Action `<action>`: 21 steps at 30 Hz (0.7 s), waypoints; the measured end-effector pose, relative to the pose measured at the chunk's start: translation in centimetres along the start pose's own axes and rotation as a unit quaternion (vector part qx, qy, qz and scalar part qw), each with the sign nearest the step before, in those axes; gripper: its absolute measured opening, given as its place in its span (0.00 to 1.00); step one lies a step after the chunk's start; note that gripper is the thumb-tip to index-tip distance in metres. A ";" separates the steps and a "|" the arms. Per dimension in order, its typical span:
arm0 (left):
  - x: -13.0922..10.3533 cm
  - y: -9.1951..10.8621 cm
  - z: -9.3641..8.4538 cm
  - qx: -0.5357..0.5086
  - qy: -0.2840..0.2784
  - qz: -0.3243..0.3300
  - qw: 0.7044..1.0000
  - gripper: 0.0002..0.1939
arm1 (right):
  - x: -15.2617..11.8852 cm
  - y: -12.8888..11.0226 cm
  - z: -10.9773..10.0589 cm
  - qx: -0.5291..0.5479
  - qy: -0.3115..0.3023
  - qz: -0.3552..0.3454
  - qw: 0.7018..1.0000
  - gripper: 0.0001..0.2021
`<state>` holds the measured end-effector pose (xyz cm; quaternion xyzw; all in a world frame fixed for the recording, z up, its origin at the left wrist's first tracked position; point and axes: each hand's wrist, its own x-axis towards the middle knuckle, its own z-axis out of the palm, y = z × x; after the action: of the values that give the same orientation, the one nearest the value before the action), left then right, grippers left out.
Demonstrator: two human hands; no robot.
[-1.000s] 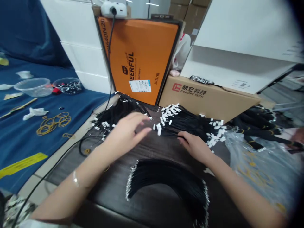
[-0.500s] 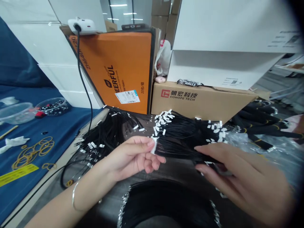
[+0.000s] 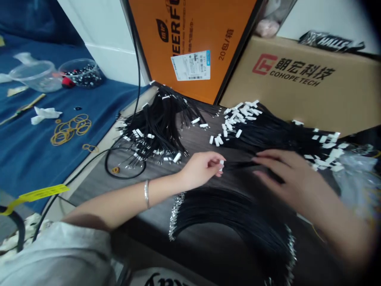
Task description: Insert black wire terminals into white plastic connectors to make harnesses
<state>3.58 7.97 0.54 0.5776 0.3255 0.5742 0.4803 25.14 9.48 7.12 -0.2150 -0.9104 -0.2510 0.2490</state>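
Note:
My left hand (image 3: pixel 204 169) is closed on the white end piece (image 3: pixel 222 165) of a thin dark bundle of cords (image 3: pixel 238 165). The bundle runs right to my right hand (image 3: pixel 285 169), whose thumb and fingers are a little apart around its other part; its grip is blurred. Beyond the hands lie black cords with white ends (image 3: pixel 262 127). Another pile of black cords (image 3: pixel 162 123) with white pieces and metal tips is at the left. Nearer me, an arc of black cords (image 3: pixel 220 206) with silvery ends lies on the dark table (image 3: pixel 98 186).
An orange box (image 3: pixel 202 35) and a brown carton (image 3: pixel 297 95) stand at the back. On the blue cloth (image 3: pixel 113 95) are plastic bowls and rubber bands (image 3: pixel 70 129). A black cable (image 3: pixel 138 67) hangs at the left. Clear plastic (image 3: pixel 357 174) lies at the right.
The view has tilted down and moved left. My left hand has curled more tightly around a white end piece, and a thinner bundle now spans between both hands.

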 end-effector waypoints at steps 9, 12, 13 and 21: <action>0.7 -1.9 -1.6 0.025 -0.027 0.048 0.998 0.07 | 2.4 -10.5 1.4 0.199 -0.244 0.059 0.947 0.04; 0.8 -2.6 -1.6 0.028 -0.030 0.050 0.998 0.07 | 2.5 -11.8 1.6 0.186 -0.261 0.048 0.946 0.07; 0.9 -2.7 -1.6 0.030 -0.031 0.051 0.998 0.06 | 2.5 -12.1 1.8 0.180 -0.260 0.047 0.948 0.08; 1.2 -2.9 -2.0 0.055 -0.049 0.068 0.995 0.06 | 2.2 -13.1 3.9 0.131 -0.240 0.081 0.959 0.07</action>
<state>2.27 10.40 -1.93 0.6515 0.2923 0.5577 0.4231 15.28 2.00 0.85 -0.3076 -0.9477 -0.0495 0.0691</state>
